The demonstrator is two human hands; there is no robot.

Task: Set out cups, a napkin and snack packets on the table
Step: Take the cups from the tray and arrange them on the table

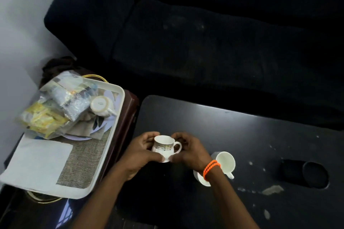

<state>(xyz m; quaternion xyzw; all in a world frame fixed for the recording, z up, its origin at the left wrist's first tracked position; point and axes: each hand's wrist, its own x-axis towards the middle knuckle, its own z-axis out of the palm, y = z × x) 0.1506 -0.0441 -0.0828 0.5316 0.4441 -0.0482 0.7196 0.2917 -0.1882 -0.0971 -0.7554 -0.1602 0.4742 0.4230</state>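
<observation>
A small white patterned cup (166, 147) is held upright between both hands over the left part of the black table (242, 135). My left hand (141, 152) grips its left side and base, and my right hand (189, 152), with an orange wristband, grips the handle side. Two plain white cups rest on the table to the right: one (226, 161) on its side and another (201, 179) partly hidden by my right wrist. On the white tray (119, 98) at the left lie snack packets (55, 109), an upturned cup (101, 106) and a white napkin (37, 161).
The tray rests on a dark brown stand (128, 117) beside the table. A black cylindrical holder (305, 174) lies on the table at the right. A dark sofa (204, 33) runs behind the table. Pale stains mark the table's right half.
</observation>
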